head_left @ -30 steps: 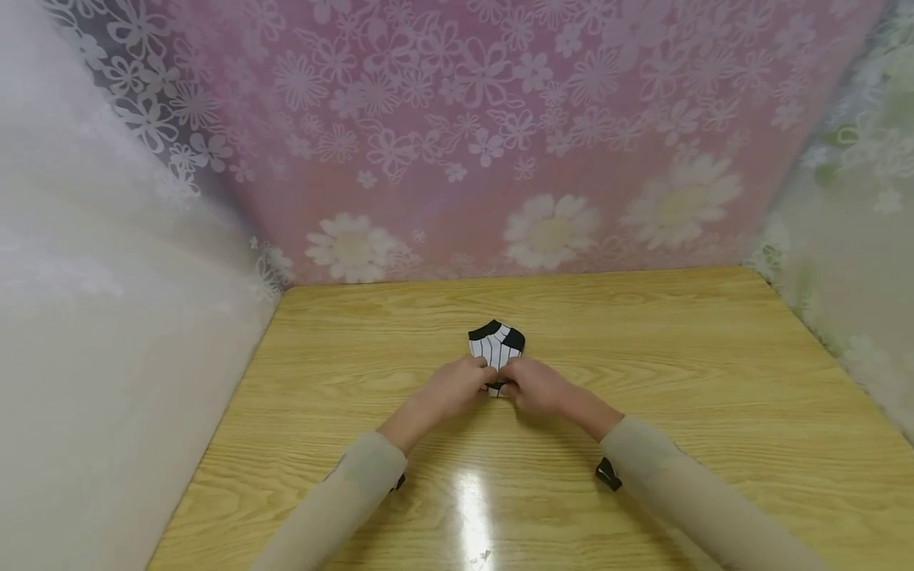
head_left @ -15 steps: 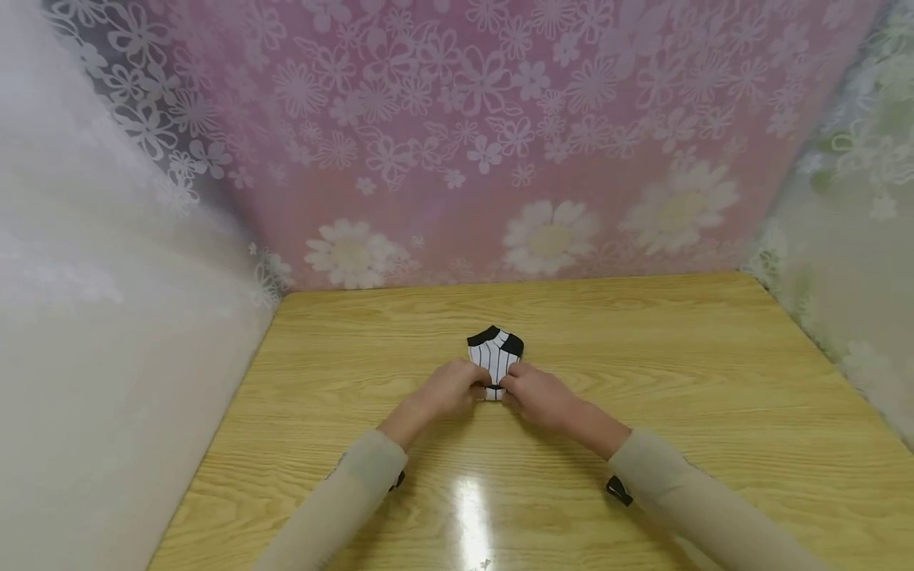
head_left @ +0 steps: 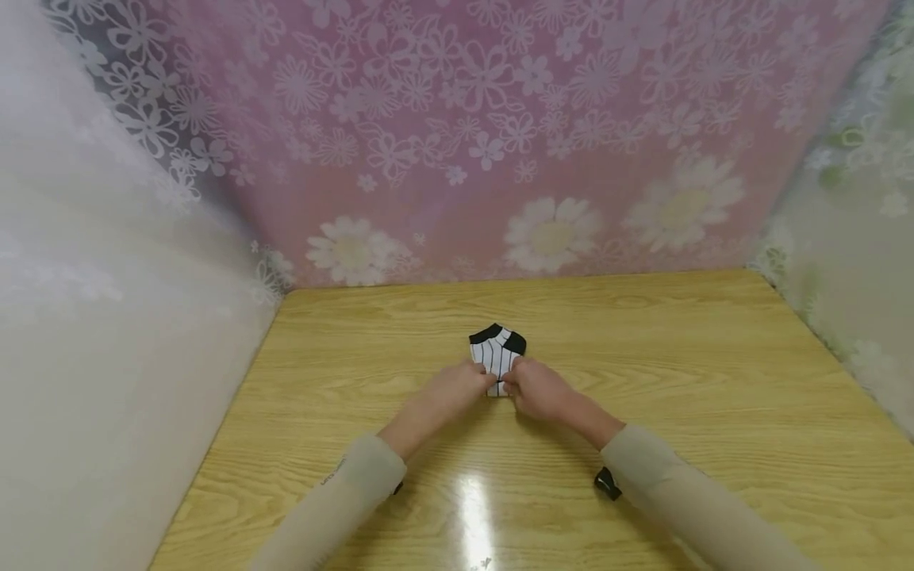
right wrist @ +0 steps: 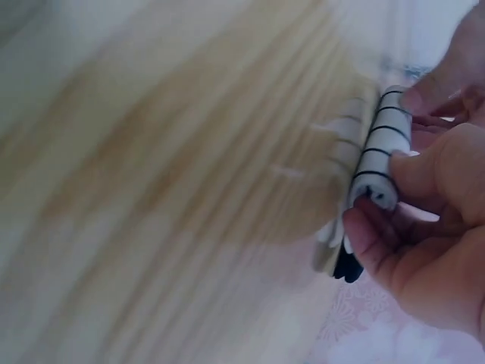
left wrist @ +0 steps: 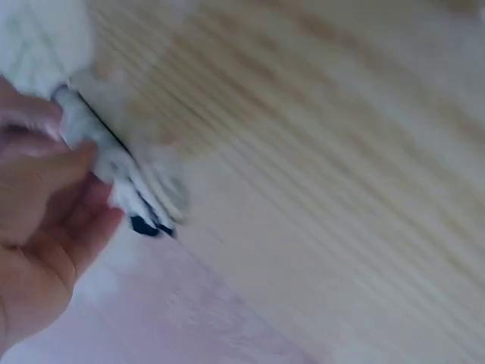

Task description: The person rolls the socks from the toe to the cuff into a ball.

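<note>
A white ankle sock (head_left: pixel 493 354) with thin black stripes, a black cuff and a black heel lies flat on the wooden table (head_left: pixel 371 333). Its near end is rolled into a small tube, plain in the right wrist view as a striped roll (right wrist: pixel 385 144). My left hand (head_left: pixel 462 385) pinches the left end of this roll between thumb and fingers. At the other end my right hand (head_left: pixel 540 390) grips it, thumb on top and fingertips at the open spiral. Fingers cover part of the roll in the head view; the left wrist view is blurred.
Pink floral fabric (head_left: pixel 457 159) stands behind the table's far edge. Pale walls close in at the left (head_left: pixel 128 317) and right (head_left: pixel 857 262). A dark wrist strap piece (head_left: pixel 607 483) shows beneath the right sleeve.
Both hands have stayed at the sock's near end, with fingers shifting slightly along the roll. The dark band seen there earlier has given way to white striped fabric. The sock's far part looks unchanged.
</note>
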Action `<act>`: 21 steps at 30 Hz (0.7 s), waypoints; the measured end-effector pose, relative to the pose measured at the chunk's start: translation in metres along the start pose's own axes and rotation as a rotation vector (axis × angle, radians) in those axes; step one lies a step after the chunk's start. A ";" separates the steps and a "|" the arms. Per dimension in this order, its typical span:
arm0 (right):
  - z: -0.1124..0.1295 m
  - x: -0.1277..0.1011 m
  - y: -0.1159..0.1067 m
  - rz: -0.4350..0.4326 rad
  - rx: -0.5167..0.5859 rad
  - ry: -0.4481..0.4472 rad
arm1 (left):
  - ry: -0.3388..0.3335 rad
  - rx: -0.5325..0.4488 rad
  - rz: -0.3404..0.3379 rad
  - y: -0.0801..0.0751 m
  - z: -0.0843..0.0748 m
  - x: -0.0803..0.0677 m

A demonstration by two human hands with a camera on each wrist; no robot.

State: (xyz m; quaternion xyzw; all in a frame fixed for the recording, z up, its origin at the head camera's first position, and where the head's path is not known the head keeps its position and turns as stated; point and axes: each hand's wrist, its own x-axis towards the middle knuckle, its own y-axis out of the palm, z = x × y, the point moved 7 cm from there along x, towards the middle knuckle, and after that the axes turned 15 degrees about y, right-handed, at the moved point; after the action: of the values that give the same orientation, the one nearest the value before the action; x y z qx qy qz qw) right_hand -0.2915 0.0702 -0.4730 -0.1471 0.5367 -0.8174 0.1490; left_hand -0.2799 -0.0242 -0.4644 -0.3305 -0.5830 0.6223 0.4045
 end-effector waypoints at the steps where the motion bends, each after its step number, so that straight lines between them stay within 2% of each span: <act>1: 0.000 0.002 0.000 0.013 0.019 0.010 | 0.013 0.082 0.021 0.000 -0.004 0.000; 3: 0.000 0.005 0.000 0.036 0.066 0.030 | 0.023 0.211 0.052 0.001 -0.011 0.000; 5: -0.001 0.006 -0.001 0.048 0.100 0.055 | 0.007 0.263 0.053 0.003 -0.013 0.001; 7: -0.002 0.006 -0.003 0.035 0.095 0.073 | -0.011 0.275 0.053 0.004 -0.012 0.002; 10: 0.000 0.002 -0.005 -0.008 0.033 0.077 | -0.030 0.239 0.078 0.007 -0.009 0.004; 16: 0.014 -0.010 -0.004 -0.117 -0.130 -0.022 | -0.085 0.107 0.127 0.009 -0.003 0.007; 21: 0.017 -0.010 -0.008 -0.117 -0.122 -0.026 | -0.139 -0.014 0.124 0.006 0.003 0.010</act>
State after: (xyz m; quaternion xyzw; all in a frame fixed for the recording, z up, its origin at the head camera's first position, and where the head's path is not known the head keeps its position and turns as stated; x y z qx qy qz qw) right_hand -0.2758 0.0631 -0.4600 -0.1976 0.5742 -0.7883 0.0988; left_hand -0.2879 -0.0172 -0.4694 -0.3247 -0.5925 0.6635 0.3213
